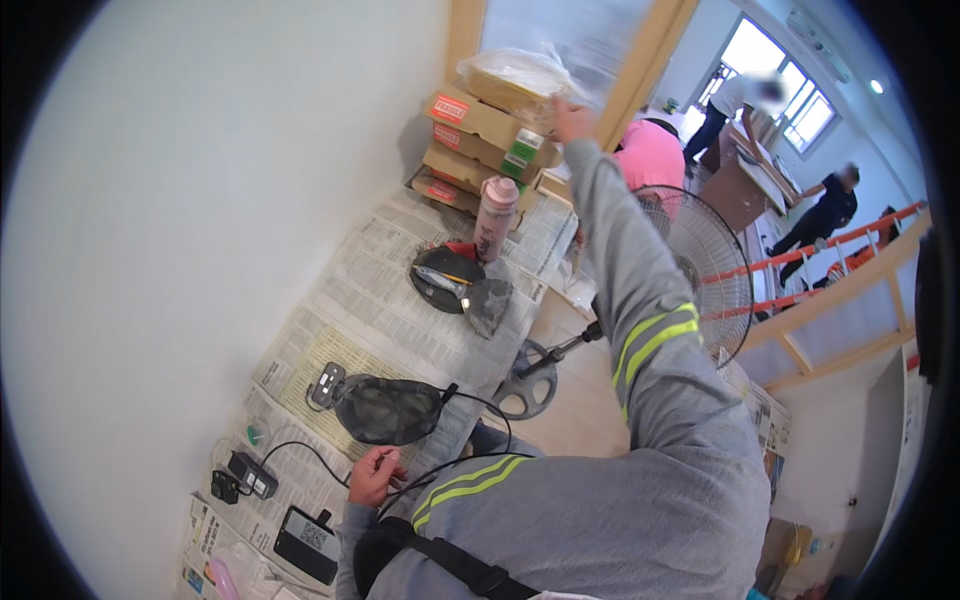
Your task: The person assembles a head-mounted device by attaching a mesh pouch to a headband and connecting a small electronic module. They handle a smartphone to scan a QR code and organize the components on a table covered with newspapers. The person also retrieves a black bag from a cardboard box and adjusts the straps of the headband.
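My right arm reaches far forward, and my right hand has its fingers closed at the edge of a clear plastic bag. That bag lies on top of a stack of brown cardboard boxes. My left hand stays low near my body, its fingers curled together; what they hold, if anything, is hidden. Close to it are a black cable and a dark mesh pouch. A small black device lies beside the pouch.
Newspaper covers the surface, bearing a pink bottle, an open black pouch with tools, a power adapter and a phone. A standing fan is at my right. Beyond are several people and an orange ladder.
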Action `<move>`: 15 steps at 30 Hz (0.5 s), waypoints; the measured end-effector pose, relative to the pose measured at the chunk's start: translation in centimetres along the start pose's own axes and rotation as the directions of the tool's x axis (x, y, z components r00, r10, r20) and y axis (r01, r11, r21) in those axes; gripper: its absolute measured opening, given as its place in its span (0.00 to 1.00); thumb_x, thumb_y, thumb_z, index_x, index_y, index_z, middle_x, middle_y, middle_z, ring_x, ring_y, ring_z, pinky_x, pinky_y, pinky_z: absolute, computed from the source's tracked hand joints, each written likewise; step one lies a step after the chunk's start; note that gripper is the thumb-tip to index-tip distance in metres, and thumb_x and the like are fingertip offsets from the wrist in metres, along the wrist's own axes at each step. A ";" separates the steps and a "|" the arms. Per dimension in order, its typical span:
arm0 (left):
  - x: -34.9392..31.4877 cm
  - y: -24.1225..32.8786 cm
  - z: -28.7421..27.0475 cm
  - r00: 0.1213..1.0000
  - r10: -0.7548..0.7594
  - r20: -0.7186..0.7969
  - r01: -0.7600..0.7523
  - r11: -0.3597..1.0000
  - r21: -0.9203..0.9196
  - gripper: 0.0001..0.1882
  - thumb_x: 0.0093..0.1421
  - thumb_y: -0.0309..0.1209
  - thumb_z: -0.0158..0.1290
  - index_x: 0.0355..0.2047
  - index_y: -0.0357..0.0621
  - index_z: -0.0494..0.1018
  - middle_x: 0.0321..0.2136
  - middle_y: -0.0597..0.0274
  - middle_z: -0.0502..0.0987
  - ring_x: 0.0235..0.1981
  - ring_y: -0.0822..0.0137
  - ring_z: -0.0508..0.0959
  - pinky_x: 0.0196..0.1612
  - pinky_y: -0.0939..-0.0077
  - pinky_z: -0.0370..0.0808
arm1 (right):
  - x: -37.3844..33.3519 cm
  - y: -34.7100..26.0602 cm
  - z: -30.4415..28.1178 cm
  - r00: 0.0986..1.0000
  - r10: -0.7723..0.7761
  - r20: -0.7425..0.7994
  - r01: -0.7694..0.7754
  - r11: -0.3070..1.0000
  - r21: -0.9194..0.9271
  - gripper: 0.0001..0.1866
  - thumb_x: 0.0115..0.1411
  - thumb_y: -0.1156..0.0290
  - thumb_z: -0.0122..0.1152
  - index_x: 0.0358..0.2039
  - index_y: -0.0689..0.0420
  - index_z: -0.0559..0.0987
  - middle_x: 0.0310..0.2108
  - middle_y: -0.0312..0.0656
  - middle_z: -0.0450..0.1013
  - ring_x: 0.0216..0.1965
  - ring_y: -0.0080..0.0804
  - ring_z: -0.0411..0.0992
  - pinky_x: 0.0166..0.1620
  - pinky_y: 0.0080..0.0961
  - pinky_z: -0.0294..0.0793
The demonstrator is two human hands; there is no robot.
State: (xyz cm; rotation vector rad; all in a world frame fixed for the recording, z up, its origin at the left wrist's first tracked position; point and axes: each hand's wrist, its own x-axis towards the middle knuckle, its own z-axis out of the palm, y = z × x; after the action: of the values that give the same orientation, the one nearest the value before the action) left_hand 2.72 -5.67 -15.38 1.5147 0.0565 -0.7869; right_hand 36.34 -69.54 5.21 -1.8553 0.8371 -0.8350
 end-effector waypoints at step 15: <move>3.2 3.3 2.3 0.975 -0.019 -0.220 0.015 1.000 -0.018 0.18 0.71 0.35 0.54 0.56 0.37 0.72 0.39 0.56 0.83 0.33 0.69 0.83 0.31 0.79 0.77 | 8.8 -1.0 6.9 0.855 0.310 0.416 -0.514 0.609 0.604 0.26 0.66 0.56 0.58 0.60 0.56 0.70 0.56 0.54 0.71 0.53 0.54 0.73 0.53 0.62 0.73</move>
State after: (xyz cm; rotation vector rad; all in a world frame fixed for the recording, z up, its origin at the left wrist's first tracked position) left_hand 5.81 -9.55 -13.89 1.5825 0.2412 -0.6275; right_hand 46.90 -73.26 5.39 -0.9897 0.6127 -0.4702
